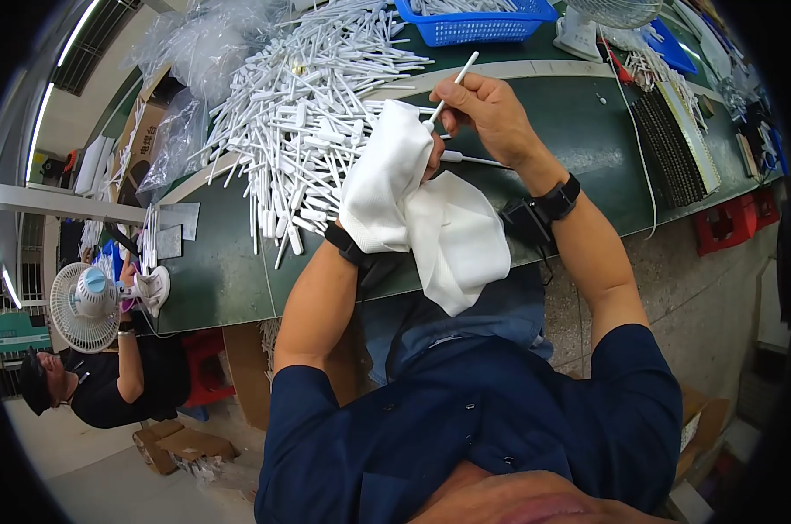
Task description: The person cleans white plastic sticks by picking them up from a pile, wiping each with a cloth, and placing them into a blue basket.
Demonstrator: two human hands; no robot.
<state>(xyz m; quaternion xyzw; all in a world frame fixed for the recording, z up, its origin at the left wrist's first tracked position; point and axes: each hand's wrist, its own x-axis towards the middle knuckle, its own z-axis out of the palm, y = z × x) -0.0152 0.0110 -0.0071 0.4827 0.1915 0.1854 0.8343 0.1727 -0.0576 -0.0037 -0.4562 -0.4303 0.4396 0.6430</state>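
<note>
A white cloth (385, 175) is draped over my left hand (435, 155) and hangs down past the table edge. Only some fingertips of that hand show, closed in the cloth around the lower end of a white plastic stick (454, 86). Higher up, my right hand (493, 113) pinches the same stick between thumb and fingers, so that it stands tilted up to the right. Another white stick (474, 160) lies on the table beneath my right wrist. Left of the cloth spreads a big heap of similar white plastic sticks (299, 122) with wider ends.
A blue basket (478, 31) holding white pieces stands at the far side. Right of it are a fan base (579, 37) and a dark ribbed stack (670, 144). A small fan (85, 306) stands at the left, near another person (107, 384). Clear plastic bags (207, 44) lie behind the heap.
</note>
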